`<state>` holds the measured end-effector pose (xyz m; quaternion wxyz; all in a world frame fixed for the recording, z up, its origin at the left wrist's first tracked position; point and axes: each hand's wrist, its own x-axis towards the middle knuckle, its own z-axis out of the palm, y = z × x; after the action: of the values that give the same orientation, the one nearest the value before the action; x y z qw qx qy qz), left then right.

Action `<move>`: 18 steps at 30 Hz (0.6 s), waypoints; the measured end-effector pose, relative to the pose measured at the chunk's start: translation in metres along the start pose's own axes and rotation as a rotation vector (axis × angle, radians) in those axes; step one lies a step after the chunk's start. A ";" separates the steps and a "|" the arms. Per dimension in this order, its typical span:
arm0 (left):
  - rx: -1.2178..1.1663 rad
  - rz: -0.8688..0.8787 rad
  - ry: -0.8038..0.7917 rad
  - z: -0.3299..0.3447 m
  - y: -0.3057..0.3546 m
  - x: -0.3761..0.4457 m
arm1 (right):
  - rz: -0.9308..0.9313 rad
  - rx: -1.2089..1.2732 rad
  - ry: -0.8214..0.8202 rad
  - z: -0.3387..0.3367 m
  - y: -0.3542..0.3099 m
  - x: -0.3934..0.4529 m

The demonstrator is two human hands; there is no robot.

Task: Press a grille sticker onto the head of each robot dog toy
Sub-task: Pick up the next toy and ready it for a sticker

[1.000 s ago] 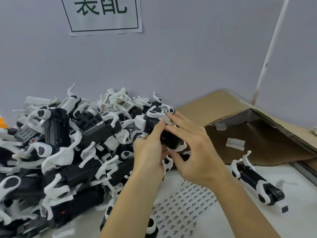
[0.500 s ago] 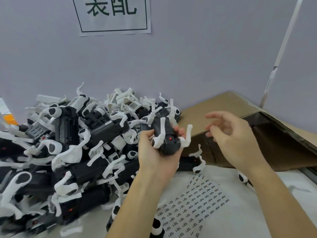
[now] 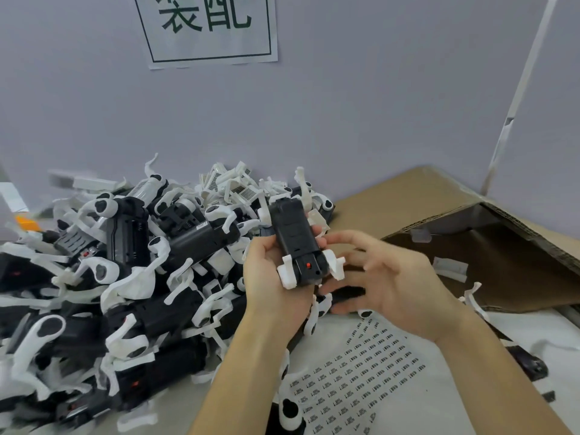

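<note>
Robot dog toy (image 3: 295,243) at frame centre, gripped by left hand (image 3: 270,277); right hand (image 3: 389,284) fingers loosely spread alongside, touching toy.

Robot dog toy (image 3: 295,243) sits in left hand (image 3: 270,277), long axis pointing away, lifted above the table (image 3: 219,403). Right hand (image 3: 395,284) just right of it, fingertips (image 3: 335,238) touching the toy's right side. Pile of toys (image 3: 125,277) left of and behind the left fingers. Sticker sheet (image 3: 354,381) on the table below both hands. Cardboard box (image 3: 470,233) right of and behind the right fingers. Wall sign (image 3: 210,26) high behind.
</note>
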<state>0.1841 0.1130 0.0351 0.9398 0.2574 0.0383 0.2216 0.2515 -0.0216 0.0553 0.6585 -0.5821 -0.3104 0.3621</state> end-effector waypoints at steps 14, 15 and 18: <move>0.216 0.137 0.041 -0.004 0.000 -0.003 | -0.279 0.004 0.130 0.039 0.046 0.021; 0.216 0.133 0.045 -0.005 -0.001 -0.003 | -0.278 0.014 0.125 0.039 0.048 0.021; 0.242 0.133 0.062 -0.006 -0.002 -0.001 | -0.289 0.015 0.125 0.038 0.050 0.022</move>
<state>0.1826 0.1135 0.0291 0.8834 0.3639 0.0765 0.2852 0.2264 0.0204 0.0100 0.7261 -0.5479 -0.3466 0.2289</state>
